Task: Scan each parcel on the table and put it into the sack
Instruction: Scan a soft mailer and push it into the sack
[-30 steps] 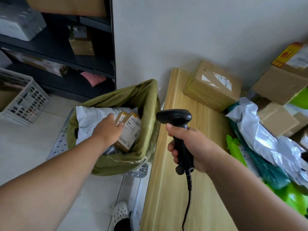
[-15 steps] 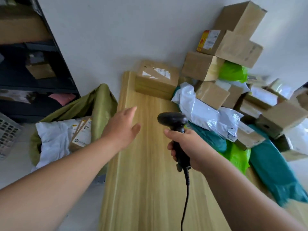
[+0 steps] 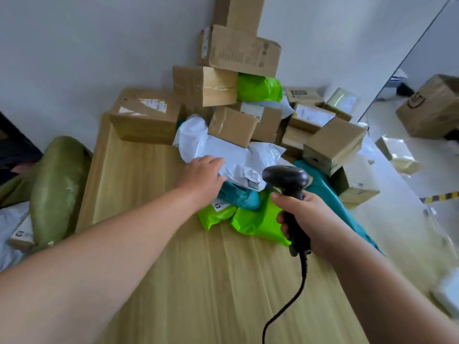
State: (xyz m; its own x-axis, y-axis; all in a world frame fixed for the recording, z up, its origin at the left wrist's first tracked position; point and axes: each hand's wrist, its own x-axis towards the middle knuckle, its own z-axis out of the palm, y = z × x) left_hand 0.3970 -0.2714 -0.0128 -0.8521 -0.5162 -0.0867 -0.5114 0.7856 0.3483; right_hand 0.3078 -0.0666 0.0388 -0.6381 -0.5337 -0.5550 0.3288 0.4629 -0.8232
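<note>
Sack: olive-green woven sack [image 3: 57, 184], left edge of frame, just beside the table's left side
Table: pale wooden table [image 3: 149, 184], centre, carrying the parcel pile at its far end
Left hand: left hand [image 3: 201, 177], mid-frame, fingers together on the near edge of the crumpled white plastic mailer [image 3: 238, 157]; cannot tell whether they pinch it
Pile: white mailer lies on a teal plastic mailer [image 3: 238, 197] and bright green plastic mailers [image 3: 260, 219]; brown cardboard boxes [image 3: 203, 85] stacked behind, one resting on its far end
Right hand: right hand [image 3: 305, 219], right of centre, wrapped round the black corded barcode scanner [image 3: 285, 180]
Step (judged): taking the next parcel, not yet scanned
Next (judged): firm hold, draw it from under the box without toppling the stack, turn label to scanner
</note>
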